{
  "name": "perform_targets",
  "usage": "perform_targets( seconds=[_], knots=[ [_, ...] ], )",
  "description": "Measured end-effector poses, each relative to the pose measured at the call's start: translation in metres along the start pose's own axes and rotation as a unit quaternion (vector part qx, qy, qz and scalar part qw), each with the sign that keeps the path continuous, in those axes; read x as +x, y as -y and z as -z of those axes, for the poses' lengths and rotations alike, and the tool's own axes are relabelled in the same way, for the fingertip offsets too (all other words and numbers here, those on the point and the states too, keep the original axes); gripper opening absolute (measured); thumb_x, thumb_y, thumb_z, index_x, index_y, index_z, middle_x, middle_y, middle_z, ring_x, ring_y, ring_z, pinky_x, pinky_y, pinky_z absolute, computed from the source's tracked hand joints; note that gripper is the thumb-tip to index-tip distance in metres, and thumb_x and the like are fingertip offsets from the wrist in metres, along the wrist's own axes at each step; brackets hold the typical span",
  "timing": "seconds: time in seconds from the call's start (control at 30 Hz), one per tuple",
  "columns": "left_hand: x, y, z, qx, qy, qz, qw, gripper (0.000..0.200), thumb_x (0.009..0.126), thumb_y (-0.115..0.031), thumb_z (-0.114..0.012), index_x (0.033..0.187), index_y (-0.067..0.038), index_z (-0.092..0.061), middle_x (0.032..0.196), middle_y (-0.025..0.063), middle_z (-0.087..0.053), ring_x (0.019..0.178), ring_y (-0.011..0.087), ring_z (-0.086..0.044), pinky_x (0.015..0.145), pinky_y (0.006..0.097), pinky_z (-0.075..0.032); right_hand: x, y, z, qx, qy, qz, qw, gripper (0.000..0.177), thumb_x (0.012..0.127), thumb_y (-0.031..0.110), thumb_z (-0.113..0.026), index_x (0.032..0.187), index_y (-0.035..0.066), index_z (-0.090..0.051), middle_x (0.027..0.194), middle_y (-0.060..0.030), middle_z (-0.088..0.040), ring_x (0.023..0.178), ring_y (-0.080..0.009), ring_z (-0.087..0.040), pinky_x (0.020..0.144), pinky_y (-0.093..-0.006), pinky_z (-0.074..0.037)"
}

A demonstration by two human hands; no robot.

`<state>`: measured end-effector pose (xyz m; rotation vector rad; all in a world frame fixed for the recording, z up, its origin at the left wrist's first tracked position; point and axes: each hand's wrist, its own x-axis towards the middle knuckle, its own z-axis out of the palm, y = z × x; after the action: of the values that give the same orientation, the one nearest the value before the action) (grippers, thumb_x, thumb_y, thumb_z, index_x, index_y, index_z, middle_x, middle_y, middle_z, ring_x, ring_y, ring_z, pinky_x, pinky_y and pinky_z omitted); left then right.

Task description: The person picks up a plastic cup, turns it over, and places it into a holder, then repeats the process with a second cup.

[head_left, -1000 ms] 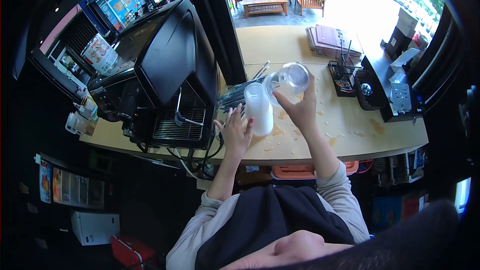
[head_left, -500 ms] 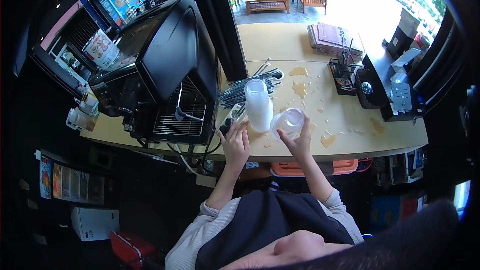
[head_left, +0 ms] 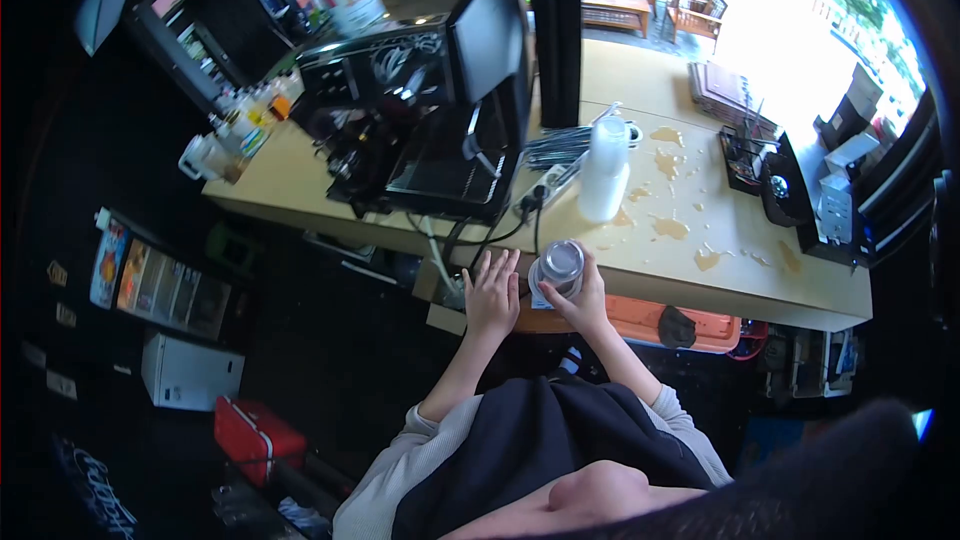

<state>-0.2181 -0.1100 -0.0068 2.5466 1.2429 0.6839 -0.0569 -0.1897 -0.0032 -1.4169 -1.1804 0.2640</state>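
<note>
My right hand (head_left: 588, 298) is wrapped round a clear plastic cup (head_left: 562, 266), held in front of the counter's near edge. To its left, my left hand (head_left: 492, 298) has its fingers stretched out and holds nothing. A tall stack of clear plastic cups (head_left: 604, 175) stands on the counter, beyond the held cup and apart from both hands. Behind the stack lies a bundle of wrapped straws (head_left: 557, 148). A power strip (head_left: 552, 180) with black plugs sits just left of the stack.
Brown liquid puddles (head_left: 670, 228) spread over the wooden counter (head_left: 640, 70). A black espresso machine (head_left: 440, 90) stands at left beside a dark post (head_left: 555, 30). Brown folders (head_left: 735, 90) and a black organizer (head_left: 742, 160) are at right. An orange lid (head_left: 640, 322) lies below the counter.
My right hand has drawn the cup from beside the stack back past the counter edge. My left hand has come away from the counter. The view has turned left.
</note>
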Motion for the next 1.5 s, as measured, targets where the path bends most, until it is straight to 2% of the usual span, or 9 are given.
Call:
perform_targets(
  seconds=[0.13,0.23,0.3,0.33,0.43,0.57,0.8,1.17,1.5],
  knots=[
    [-0.05,0.03,0.03,0.025,-0.024,0.037,0.999,0.041,0.104,-0.028,-0.037,0.142,-0.02,-0.049,0.142,0.0083,-0.053,0.138,0.0325,-0.041,0.11,0.0665,-0.024,-0.032,0.032,-0.035,-0.007,0.067,-0.017,0.998,0.08,0.071,0.02,-0.084,0.136,0.003,-0.042,0.124,-0.02,-0.058,0.117,-0.0328,-0.058,0.1,-0.0409,-0.045],
    [-0.085,0.05,0.054,0.049,-0.03,0.055,0.997,0.04,0.104,-0.027,-0.038,0.142,-0.02,-0.049,0.142,0.0076,-0.053,0.138,0.0317,-0.042,0.11,0.0662,-0.025,-0.055,0.049,-0.065,0.005,0.077,0.031,0.996,0.08,0.072,0.027,-0.083,0.138,0.006,-0.042,0.134,-0.0198,-0.05,0.121,-0.0367,-0.052,0.1,-0.0434,-0.043],
    [-0.11,0.066,0.07,0.047,-0.045,0.071,0.995,0.04,0.103,-0.026,-0.039,0.142,-0.02,-0.049,0.141,0.0069,-0.054,0.137,0.0309,-0.043,0.11,0.066,-0.026,-0.073,0.064,-0.085,-0.019,0.074,0.073,0.994,0.08,0.07,0.026,-0.083,0.137,0.007,-0.044,0.141,-0.0199,-0.044,0.128,-0.0385,-0.045,0.104,-0.0467,-0.038],
    [-0.125,0.074,0.077,0.05,-0.049,0.085,0.994,0.04,0.103,-0.026,-0.039,0.142,-0.02,-0.049,0.141,0.0069,-0.054,0.137,0.0309,-0.043,0.11,0.066,-0.026,-0.083,0.072,-0.096,-0.013,0.087,0.076,0.993,0.08,0.07,0.026,-0.083,0.137,0.007,-0.044,0.141,-0.0199,-0.044,0.128,-0.0385,-0.045,0.104,-0.0467,-0.038],
    [-0.169,0.1,0.098,0.065,-0.074,0.125,0.987,0.04,0.104,-0.026,-0.038,0.141,-0.02,-0.05,0.14,0.0064,-0.055,0.137,0.0302,-0.044,0.109,0.0659,-0.026,-0.112,0.091,-0.131,-0.022,0.12,0.055,0.991,0.077,0.07,0.033,-0.082,0.135,0.01,-0.048,0.147,-0.0196,-0.037,0.137,-0.04,-0.032,0.111,-0.0521,-0.026],
    [-0.225,0.134,0.125,0.096,-0.097,0.193,0.972,0.04,0.104,-0.026,-0.037,0.141,-0.019,-0.05,0.139,0.0066,-0.056,0.137,0.031,-0.044,0.109,0.066,-0.026,-0.147,0.114,-0.181,-0.038,0.159,0.097,0.982,0.077,0.07,0.038,-0.081,0.134,0.01,-0.049,0.152,-0.0202,-0.031,0.143,-0.0417,-0.024,0.114,-0.0556,-0.02],
    [-0.29,0.175,0.17,0.115,-0.134,0.297,0.939,0.041,0.102,-0.025,-0.04,0.14,-0.014,-0.052,0.137,0.0092,-0.057,0.137,0.0328,-0.043,0.109,0.067,-0.025,-0.176,0.158,-0.252,-0.021,0.259,0.137,0.956,0.081,0.069,0.035,-0.082,0.137,0.009,-0.046,0.156,-0.0194,-0.027,0.147,-0.0422,-0.018,0.116,-0.0582,-0.014],
    [-0.31,0.268,0.202,0.117,-0.168,0.358,0.911,0.038,0.102,-0.021,-0.041,0.137,-0.012,-0.054,0.134,0.0089,-0.059,0.135,0.0317,-0.046,0.11,0.0647,-0.027,-0.17,0.18,-0.372,0.031,0.334,0.131,0.933,0.08,0.07,0.032,-0.082,0.137,0.008,-0.045,0.151,-0.0198,-0.034,0.145,-0.0408,-0.023,0.116,-0.0567,-0.017],
    [-0.264,0.414,0.276,0.143,-0.17,0.344,0.912,0.036,0.102,-0.019,-0.041,0.133,-0.011,-0.057,0.133,0.0067,-0.06,0.133,0.0296,-0.048,0.11,0.064,-0.027,-0.115,0.216,-0.535,0.074,0.337,0.149,0.927,0.08,0.07,0.027,-0.083,0.137,0.007,-0.044,0.148,-0.0203,-0.037,0.142,-0.0408,-0.027,0.114,-0.0531,-0.022]
  ],
)
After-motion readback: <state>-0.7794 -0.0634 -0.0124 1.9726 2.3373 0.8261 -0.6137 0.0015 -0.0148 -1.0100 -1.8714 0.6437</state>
